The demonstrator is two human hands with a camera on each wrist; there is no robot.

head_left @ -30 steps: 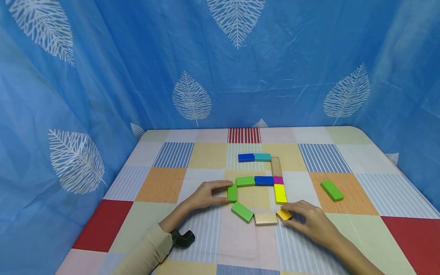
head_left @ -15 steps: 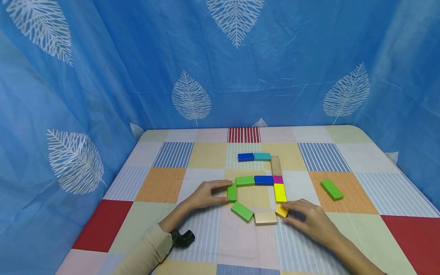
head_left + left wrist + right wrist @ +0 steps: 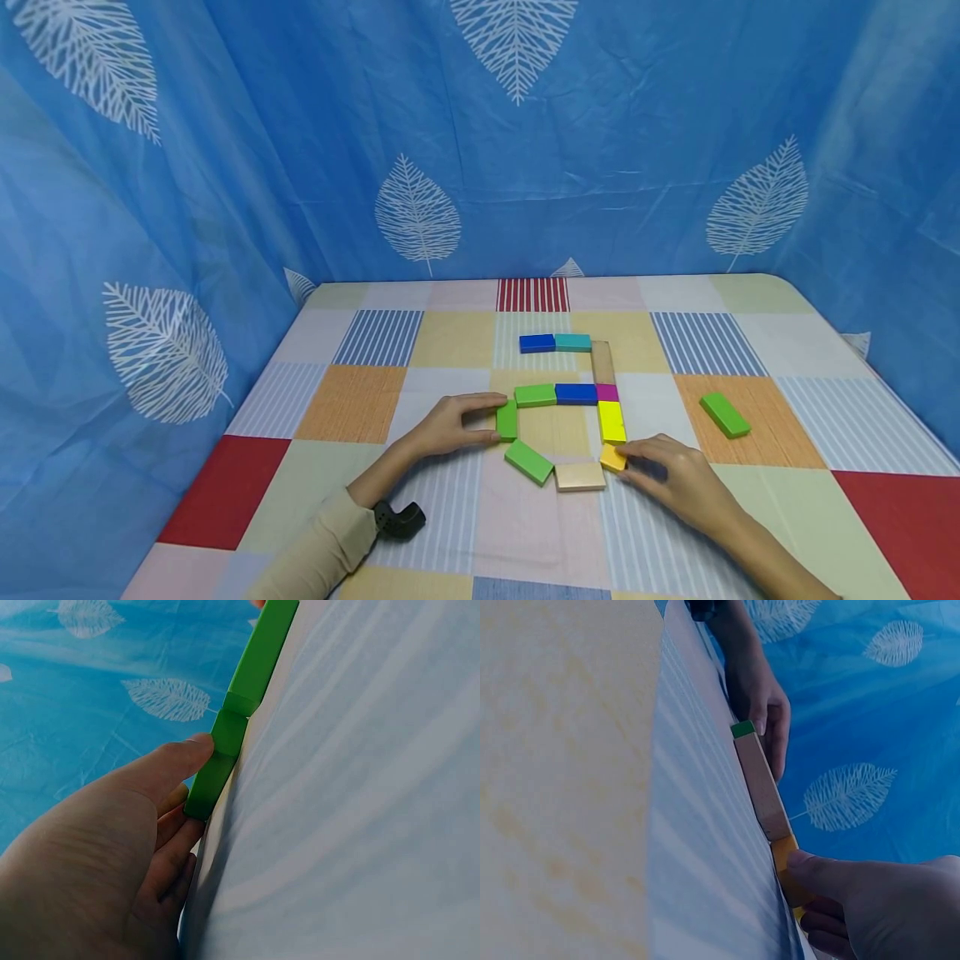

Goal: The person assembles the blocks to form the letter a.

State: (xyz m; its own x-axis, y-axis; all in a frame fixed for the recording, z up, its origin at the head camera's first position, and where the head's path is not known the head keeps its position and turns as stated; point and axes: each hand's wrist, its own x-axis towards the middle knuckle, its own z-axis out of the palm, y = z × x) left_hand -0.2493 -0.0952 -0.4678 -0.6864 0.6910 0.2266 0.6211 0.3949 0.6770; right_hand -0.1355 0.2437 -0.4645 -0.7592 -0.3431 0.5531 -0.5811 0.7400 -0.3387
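Note:
My left hand pinches a small green block at its ends, thumb toward me and fingers at the far end. Between the thumb and fingers of my right hand is a short orange-yellow block, just below a bright yellow block. A tan wooden block lies to its left, and a slanted green block joins that toward my left hand. In the right wrist view the thumb presses the orange-yellow block beside the wooden one. The left wrist view shows my thumb on the green block.
Beyond the hands lie another green block, a blue block, a magenta block, and an upright wooden strip. A teal block and a second blue block form the farthest row. One loose green block sits at right.
The orange-yellow block has shifted slightly left and away from me and turned, its far end now against the bright yellow block. My right hand moved with it; my left hand stayed still.

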